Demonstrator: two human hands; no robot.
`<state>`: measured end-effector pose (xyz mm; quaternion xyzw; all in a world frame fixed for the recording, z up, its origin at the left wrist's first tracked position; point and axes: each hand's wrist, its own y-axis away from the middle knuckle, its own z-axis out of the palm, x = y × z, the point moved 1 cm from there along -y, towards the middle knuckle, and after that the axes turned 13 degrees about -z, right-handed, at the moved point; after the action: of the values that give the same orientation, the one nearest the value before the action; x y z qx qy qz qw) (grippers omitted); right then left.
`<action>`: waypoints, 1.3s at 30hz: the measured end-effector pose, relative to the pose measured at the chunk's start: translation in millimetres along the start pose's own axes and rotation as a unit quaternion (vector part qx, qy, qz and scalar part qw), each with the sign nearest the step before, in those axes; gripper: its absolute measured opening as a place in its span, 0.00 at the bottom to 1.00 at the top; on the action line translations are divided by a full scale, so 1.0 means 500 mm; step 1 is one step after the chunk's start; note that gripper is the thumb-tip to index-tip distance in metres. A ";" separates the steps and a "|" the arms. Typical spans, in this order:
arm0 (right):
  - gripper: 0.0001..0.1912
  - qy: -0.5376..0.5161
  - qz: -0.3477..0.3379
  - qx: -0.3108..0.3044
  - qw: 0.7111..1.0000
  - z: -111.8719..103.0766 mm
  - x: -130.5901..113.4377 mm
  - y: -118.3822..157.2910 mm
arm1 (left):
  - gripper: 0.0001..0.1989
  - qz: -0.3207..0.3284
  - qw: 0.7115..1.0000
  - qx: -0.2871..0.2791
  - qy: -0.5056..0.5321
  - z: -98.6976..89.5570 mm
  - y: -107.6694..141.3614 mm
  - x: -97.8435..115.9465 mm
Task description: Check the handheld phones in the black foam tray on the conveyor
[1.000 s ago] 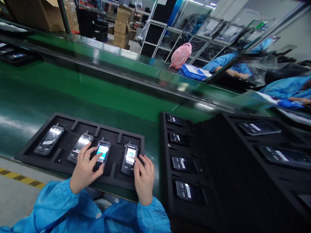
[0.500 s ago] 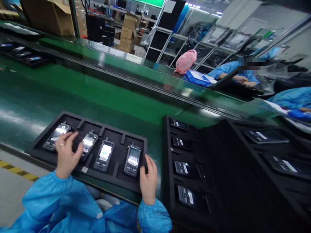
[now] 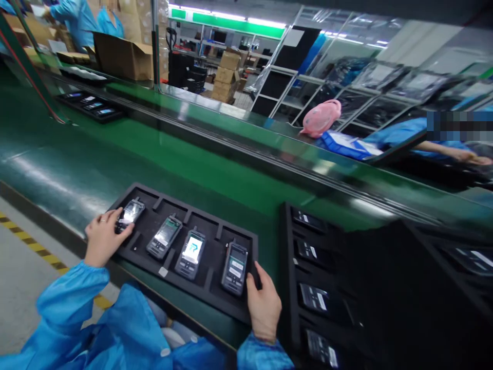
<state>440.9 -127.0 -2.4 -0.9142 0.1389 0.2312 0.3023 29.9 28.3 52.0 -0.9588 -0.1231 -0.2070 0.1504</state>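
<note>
A black foam tray (image 3: 164, 194) lies on the green bench in front of me, with several handheld phones with stubby antennas in its slots. My left hand (image 3: 106, 237) is curled over the tray's left end, its thumb and index finger by the leftmost phone (image 3: 133, 211). Beside it lies a second phone (image 3: 165, 235) with a dark screen. A third phone (image 3: 191, 253) shows a bright white screen with a blue logo. Closest to my right hand (image 3: 265, 300) is the rightmost phone (image 3: 234, 267). The right fingers and thumb close on the tray's right rim.
To the right stands another black tray (image 3: 288, 267) of phones, with a dark sheet or panel (image 3: 396, 288) beside it. A further phone tray (image 3: 102, 117) sits at the far left. Across the rail are a pink bag (image 3: 320, 118), a cardboard box (image 3: 123, 56) and co-workers in blue.
My left hand has moved from over the second phone to the tray's left end. My right hand has come onto the right rim. The whole view has shifted.
</note>
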 end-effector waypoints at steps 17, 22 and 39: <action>0.13 -0.206 -0.215 0.002 0.955 -0.046 -0.280 0.001 | 0.28 -0.147 0.794 -0.370 0.460 -0.055 0.086 0.172; 0.15 -0.347 -0.271 -0.030 0.897 -0.051 -0.417 0.016 | 0.27 -0.160 0.682 -0.441 0.561 -0.063 0.192 0.244; 0.33 -0.531 0.041 -0.146 0.834 -0.023 -0.378 0.076 | 0.37 -0.207 0.646 -0.401 0.616 -0.053 0.232 0.251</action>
<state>268.3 -142.1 82.9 -0.6782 -0.0412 0.7106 0.1827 165.9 -66.1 101.8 -0.5270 -0.1019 -0.8044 -0.2545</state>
